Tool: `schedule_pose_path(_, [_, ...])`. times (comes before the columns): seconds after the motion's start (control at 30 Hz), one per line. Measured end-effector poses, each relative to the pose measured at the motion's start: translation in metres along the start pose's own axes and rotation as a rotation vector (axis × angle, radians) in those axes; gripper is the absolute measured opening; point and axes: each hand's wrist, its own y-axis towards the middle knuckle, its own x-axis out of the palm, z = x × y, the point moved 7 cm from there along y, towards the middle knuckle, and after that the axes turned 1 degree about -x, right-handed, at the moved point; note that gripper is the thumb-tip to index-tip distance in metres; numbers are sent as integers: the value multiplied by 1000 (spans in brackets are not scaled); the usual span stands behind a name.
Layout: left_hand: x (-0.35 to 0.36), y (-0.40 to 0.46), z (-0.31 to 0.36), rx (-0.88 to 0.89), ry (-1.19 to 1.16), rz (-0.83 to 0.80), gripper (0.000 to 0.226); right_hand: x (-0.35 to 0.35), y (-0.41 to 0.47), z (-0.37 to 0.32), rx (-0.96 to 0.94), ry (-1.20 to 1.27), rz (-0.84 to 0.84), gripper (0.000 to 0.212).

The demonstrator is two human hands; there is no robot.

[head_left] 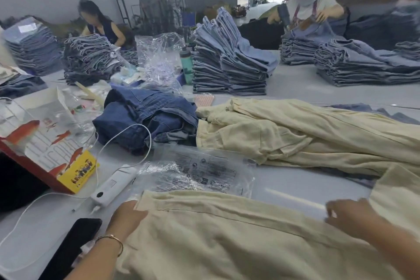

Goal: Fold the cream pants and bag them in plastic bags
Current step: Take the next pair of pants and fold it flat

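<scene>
While a pair of cream pants lies spread across the near edge of the grey worktop, both hands rest on its far edge. The left hand lies at the left corner of the fabric with its fingers tucked under or against the hem, and whether they pinch the cloth cannot be told. The right hand is blurred, its fingers spread and relaxed over the right part of the same edge. A thin bracelet circles the left wrist.

Just beyond the pants lie clear plastic bags with printed black text, flat on the worktop. Behind them, more cream pants lie in a loose, crumpled heap that runs off toward the right. Beside that heap on the left sits a bundle of dark blue jeans. A white power bank with a white cable lies left of the bags, a black phone sits by the left forearm, and a red, white and yellow box stands open further left.

Farther back, tall stacks of folded light blue jeans cover the worktop, with a green bottle standing among clear wrappers. Two other people work at the stacks.
</scene>
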Motion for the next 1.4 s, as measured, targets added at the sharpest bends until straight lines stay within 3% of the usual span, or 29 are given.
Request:
schedule_pose_path(0.07, [-1, 9, 2, -5, -33, 9, 15, -16, 4, -56, -184, 303, 113, 15])
schedule_pose_path(0.13, [-5, 14, 5, -19, -137, -22, 13, -7, 4, -91, -267, 484, 3, 21])
schedule_pose_path(0.2, [-9, 16, 4, -63, -289, -114, 13, 14, 3, -107, -268, 437, -119, 27])
schedule_pose_path(0.27, [-10, 13, 0, -121, -486, -267, 29, 20, 8, -104, -252, 461, -122, 17])
schedule_pose_path(0.33, [-14, 12, 0, -120, -609, -350, 33, 17, 14, -94, -239, 626, -133, 25])
schedule_pose_path(0.43, [-21, 22, 4, -59, -676, -327, 35, 1, 20, -70, -158, 886, -92, 23])
schedule_pose_path(0.5, [-17, 29, 11, 2, -559, -256, 28, -4, 26, -61, -120, 824, -33, 21])
schedule_pose_path(0.6, [-2, 36, 15, 95, -240, -49, 13, 10, 32, -62, -21, 416, 21, 24])
schedule_pose_path(0.73, [17, 25, 13, 113, 110, 134, 23, 39, 33, -79, 27, 131, 78, 15])
schedule_pose_path(0.87, [12, 18, 16, 47, 423, 305, 41, 38, 29, -72, 120, 93, 111, 28])
schedule_pose_path(0.97, [13, 10, 38, 40, 435, 319, 61, 10, 11, -32, 219, 157, 315, 39])
schedule_pose_path(1.03, [26, -4, 74, 154, 417, 297, 67, -13, -11, 18, 335, 166, 472, 33])
schedule_pose_path(1.13, [68, -52, 145, 423, 357, 243, 71, -14, -56, 120, 645, 208, 480, 33])
schedule_pose_path(1.27, [143, -142, 243, 804, 303, 41, 74, 30, -116, 226, 963, 422, 255, 62])
schedule_pose_path(1.33, [185, -186, 287, 951, 317, -90, 80, 56, -135, 253, 1009, 545, 85, 89])
schedule_pose_path(1.4, [230, -227, 325, 1030, 376, -215, 87, 73, -142, 265, 959, 546, -23, 99])
